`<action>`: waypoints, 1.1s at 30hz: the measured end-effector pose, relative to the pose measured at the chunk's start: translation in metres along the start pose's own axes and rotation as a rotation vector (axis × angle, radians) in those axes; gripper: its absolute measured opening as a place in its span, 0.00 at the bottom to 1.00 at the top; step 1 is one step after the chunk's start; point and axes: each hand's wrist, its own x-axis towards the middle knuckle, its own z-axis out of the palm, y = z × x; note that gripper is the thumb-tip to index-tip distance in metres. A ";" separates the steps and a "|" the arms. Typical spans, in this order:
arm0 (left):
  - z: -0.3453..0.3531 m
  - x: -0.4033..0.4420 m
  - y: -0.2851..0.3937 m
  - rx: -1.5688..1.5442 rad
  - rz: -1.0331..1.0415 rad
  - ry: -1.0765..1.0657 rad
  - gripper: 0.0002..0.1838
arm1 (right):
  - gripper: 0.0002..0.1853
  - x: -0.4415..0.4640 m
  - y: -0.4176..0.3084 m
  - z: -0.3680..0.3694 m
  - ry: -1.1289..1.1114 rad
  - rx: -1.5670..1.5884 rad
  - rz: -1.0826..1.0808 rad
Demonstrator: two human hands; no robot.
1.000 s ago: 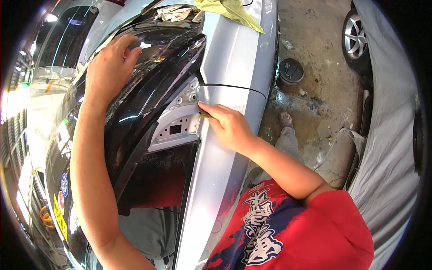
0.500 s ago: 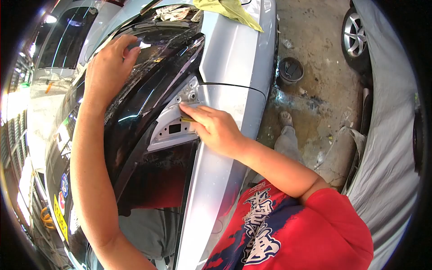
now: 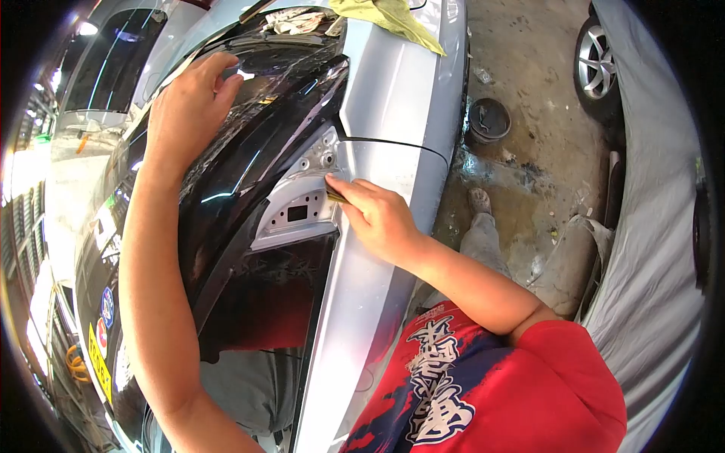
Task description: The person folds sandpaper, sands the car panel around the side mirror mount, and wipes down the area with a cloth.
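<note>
My right hand (image 3: 381, 223) is closed on a thin, dark piece with a yellowish edge that looks like folded sandpaper (image 3: 337, 197). Its fingertips rest at the right edge of the triangular mirror mount (image 3: 317, 186), a bare silver-grey metal piece with holes and a square cutout, beside the silver car door (image 3: 370, 181). Farther up and left, my left hand (image 3: 192, 106) leans on the dark windshield (image 3: 260, 87), its thumb and bent forefinger apart and nothing visible in it. The other left fingers are partly hidden.
A yellow-green cloth (image 3: 393, 21) lies on the car's front, near crumpled pale cloths (image 3: 294, 21). On the wet floor stands a black bucket (image 3: 489, 121). My foot (image 3: 479, 200) is beside the car. A grey cover (image 3: 657, 189) drapes another car at right.
My right hand has slid a little to the right with the sandpaper, off the middle of the mirror mount towards its edge. The left hand stays put on the windshield; the view shifted slightly.
</note>
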 end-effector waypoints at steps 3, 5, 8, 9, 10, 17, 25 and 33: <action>-0.002 0.000 -0.003 0.035 0.016 0.016 0.17 | 0.26 0.013 -0.019 0.011 -0.003 -0.063 -0.092; -0.002 -0.001 -0.004 0.034 0.006 0.008 0.17 | 0.26 0.017 -0.024 0.009 -0.020 -0.136 -0.126; 0.000 0.001 -0.005 0.025 0.008 0.005 0.17 | 0.25 0.009 0.006 -0.003 0.022 -0.078 -0.093; 0.001 0.001 -0.005 0.021 0.010 0.009 0.17 | 0.25 0.007 0.009 -0.008 -0.043 -0.114 -0.033; 0.001 0.002 -0.006 0.026 0.015 0.018 0.17 | 0.25 0.009 0.012 -0.002 0.027 -0.091 -0.128; 0.001 0.003 -0.002 0.045 0.019 0.000 0.17 | 0.24 0.018 0.000 0.002 0.008 -0.062 -0.156; 0.003 0.001 -0.002 0.054 0.042 0.023 0.16 | 0.28 0.029 -0.015 -0.004 -0.110 -0.059 -0.217; -0.007 0.000 0.017 -0.066 0.008 -0.094 0.17 | 0.30 0.041 -0.011 -0.013 -0.171 -0.018 -0.301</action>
